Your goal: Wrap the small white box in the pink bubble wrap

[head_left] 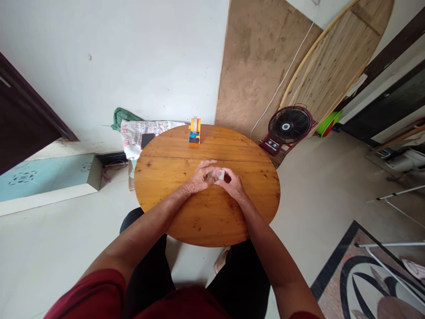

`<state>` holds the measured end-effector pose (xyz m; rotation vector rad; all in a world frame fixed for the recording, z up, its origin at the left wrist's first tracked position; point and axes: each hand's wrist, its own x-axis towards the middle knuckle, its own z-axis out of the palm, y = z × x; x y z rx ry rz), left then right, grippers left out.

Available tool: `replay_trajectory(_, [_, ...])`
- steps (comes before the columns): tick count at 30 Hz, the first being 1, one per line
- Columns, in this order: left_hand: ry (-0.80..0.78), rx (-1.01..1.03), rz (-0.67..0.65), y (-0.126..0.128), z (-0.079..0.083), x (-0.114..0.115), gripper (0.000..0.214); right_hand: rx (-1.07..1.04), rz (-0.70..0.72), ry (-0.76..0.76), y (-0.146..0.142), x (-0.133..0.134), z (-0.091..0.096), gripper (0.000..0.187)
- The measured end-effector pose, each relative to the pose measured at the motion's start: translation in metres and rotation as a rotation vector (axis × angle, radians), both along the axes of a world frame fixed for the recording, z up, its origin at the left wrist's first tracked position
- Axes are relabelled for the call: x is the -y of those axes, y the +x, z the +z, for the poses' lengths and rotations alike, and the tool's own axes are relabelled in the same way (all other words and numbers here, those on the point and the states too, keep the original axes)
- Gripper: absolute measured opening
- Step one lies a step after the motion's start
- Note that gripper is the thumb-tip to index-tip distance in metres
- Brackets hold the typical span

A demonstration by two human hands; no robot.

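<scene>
Both my hands meet over the middle of a round wooden table [172,168]. My left hand [201,177] and my right hand [232,182] are closed together around a small whitish object [219,174], which is partly hidden by the fingers. I cannot make out what it is. At the far edge of the table stands an orange and blue device [195,131] holding something white, well beyond my hands.
A dark phone [147,140] lies on a printed sack [133,135] behind the table's left edge. A dark red floor fan [288,128] stands at the right rear. Wooden boards [259,57] lean on the wall. A patterned rug [361,274] lies at the lower right.
</scene>
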<state>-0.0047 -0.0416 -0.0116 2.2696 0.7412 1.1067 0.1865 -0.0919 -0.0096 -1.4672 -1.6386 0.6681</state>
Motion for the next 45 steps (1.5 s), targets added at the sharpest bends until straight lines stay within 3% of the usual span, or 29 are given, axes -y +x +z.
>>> replay_trajectory(9, [0.059,-0.100,0.022,0.002,-0.001,0.000,0.034,0.069,-0.006,0.011,0.000,0.000,0.003,0.048])
replay_trajectory(12, [-0.007,-0.034,-0.014,0.002,-0.003,0.001,0.037,0.039,-0.002,0.014,0.000,-0.001,0.001,0.052])
replay_trajectory(17, [-0.174,0.061,-0.015,-0.004,-0.004,0.000,0.068,0.013,-0.002,0.011,0.001,0.000,-0.002,0.061])
replay_trajectory(24, [-0.284,0.129,-0.077,-0.003,-0.009,-0.005,0.059,-0.003,0.003,0.000,0.001,0.001,0.001,0.053])
replay_trajectory(32, [-0.363,0.184,-0.091,-0.002,-0.013,-0.004,0.079,0.021,0.084,-0.009,0.007,-0.004,0.003,0.042])
replay_trajectory(35, [-0.352,0.176,-0.091,-0.003,-0.015,-0.004,0.076,0.006,0.085,-0.023,0.007,-0.004,0.004,0.048])
replay_trajectory(39, [-0.349,0.191,-0.101,-0.002,-0.017,-0.005,0.078,-0.037,0.109,-0.065,0.011,0.000,0.009,0.073])
replay_trajectory(45, [-0.511,0.256,-0.149,0.001,-0.021,-0.006,0.084,-0.121,0.212,-0.080,0.020,0.000,0.006,0.084])
